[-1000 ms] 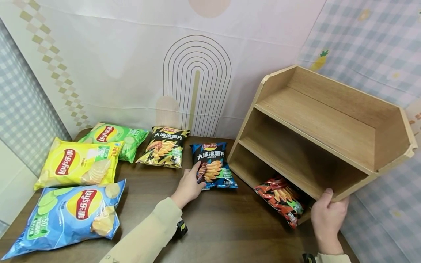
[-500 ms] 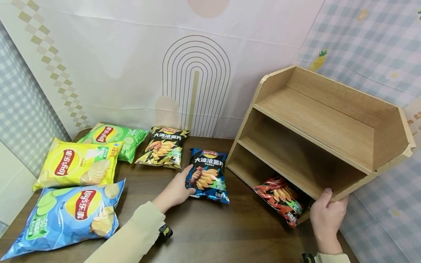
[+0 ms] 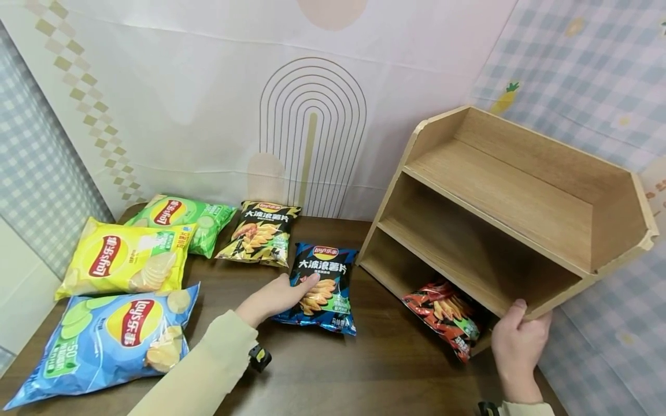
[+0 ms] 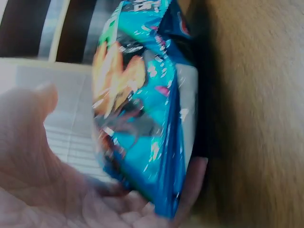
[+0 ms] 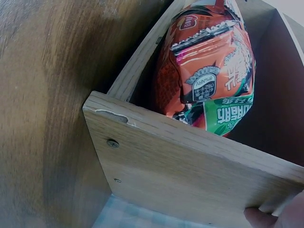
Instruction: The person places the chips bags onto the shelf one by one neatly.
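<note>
My left hand holds a small blue-and-black bag of potato chips by its left side, thumb over the printed front. In the left wrist view, fingers reach beneath the bag and its near edge faces the camera. My right hand grips the right side panel of a wooden shelf unit, with the thumb at the front edge; its other fingers are mostly hidden behind the panel. A red chip bag lies in the bottom compartment, its lower end sticking out in front.
Left on the brown table lie a green chip bag, a yellow one and a large blue one. A black-and-yellow bag lies behind my left hand. Patterned cloth hangs behind.
My left hand has drawn the blue-and-black bag nearer and slightly left, away from the shelf unit, and its thumb now lies farther over the front. The right hand has stayed on the shelf unit.
</note>
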### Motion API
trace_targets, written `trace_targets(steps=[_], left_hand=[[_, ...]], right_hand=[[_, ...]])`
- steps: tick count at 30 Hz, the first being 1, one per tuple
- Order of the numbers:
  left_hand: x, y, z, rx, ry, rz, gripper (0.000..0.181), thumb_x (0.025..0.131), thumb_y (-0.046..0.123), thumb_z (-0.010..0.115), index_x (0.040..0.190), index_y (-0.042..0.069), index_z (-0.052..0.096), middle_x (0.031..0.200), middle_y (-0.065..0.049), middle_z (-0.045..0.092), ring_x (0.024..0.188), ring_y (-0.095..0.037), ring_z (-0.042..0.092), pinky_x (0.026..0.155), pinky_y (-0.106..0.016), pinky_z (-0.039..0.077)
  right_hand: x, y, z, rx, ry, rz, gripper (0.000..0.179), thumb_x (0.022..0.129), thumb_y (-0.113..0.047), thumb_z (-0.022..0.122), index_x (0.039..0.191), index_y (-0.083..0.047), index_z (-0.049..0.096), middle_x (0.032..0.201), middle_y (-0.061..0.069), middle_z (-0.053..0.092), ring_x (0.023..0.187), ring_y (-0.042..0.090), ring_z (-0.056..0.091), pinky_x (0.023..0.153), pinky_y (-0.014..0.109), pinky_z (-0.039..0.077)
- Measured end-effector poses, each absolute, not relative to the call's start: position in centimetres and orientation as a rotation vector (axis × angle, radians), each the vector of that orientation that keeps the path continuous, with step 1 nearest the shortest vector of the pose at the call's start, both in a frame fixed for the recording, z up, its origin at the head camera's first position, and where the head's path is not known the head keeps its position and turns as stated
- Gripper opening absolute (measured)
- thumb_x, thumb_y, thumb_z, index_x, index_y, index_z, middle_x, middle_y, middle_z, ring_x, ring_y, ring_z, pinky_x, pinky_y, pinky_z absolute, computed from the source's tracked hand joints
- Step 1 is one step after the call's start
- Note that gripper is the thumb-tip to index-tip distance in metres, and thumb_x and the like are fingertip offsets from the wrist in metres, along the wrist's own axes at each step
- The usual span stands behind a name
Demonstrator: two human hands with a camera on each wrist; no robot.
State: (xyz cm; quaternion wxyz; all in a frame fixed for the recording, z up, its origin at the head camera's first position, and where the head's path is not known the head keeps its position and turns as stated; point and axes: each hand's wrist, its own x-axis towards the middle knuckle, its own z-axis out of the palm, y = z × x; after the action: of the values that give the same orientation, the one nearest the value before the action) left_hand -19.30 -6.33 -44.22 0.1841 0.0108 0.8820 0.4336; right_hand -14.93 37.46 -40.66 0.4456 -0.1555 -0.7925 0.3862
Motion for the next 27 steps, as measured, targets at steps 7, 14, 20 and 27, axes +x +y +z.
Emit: trace_targets(steps=[7,14,20,27], left_hand=[[-19.7,-5.2,-45.0,-0.041,2.591,1.135,0.121,0.074,0.082,0.054,0.143,-0.014,0.030,0.146,-0.034,0.030,0.130,-0.048,0.036,0.102,-0.057,0.036],[-19.8,-4.9,-45.0,-0.023,2.605,1.147,0.122,0.072,0.077,0.062,0.145,-0.014,0.026,0.147,-0.034,0.029,0.132,-0.047,0.034,0.102,-0.057,0.035],[-20.0,-4.5,-45.1,-0.005,2.611,1.206,0.123,0.071,0.070,0.069,0.149,-0.009,0.018,0.149,-0.030,0.030,0.133,-0.044,0.036,0.103,-0.055,0.036],[-19.9,-4.2,-44.9,0.016,2.629,1.211,0.118,0.072,0.064,0.073,0.150,-0.006,0.019,0.146,-0.028,0.036,0.128,-0.042,0.043,0.101,-0.054,0.039]], right_hand=[[-14.9,37.5,-40.9,-0.391,-1.967,0.963,0.042,0.098,-0.021,0.044,0.129,0.007,0.047,0.121,0.028,0.051,0.119,0.042,0.046,0.107,0.041,0.030],[-14.9,37.5,-40.6,-0.385,-1.976,0.958,0.044,0.098,-0.022,0.044,0.132,0.006,0.046,0.124,0.027,0.051,0.120,0.039,0.045,0.108,0.040,0.030],[-15.0,37.5,-40.6,-0.387,-1.978,0.965,0.044,0.099,-0.021,0.043,0.134,0.006,0.044,0.125,0.027,0.050,0.121,0.038,0.045,0.108,0.038,0.029],[-14.9,37.7,-40.7,-0.395,-1.980,0.973,0.045,0.099,-0.021,0.043,0.135,0.005,0.044,0.126,0.027,0.050,0.121,0.037,0.045,0.108,0.039,0.029]])
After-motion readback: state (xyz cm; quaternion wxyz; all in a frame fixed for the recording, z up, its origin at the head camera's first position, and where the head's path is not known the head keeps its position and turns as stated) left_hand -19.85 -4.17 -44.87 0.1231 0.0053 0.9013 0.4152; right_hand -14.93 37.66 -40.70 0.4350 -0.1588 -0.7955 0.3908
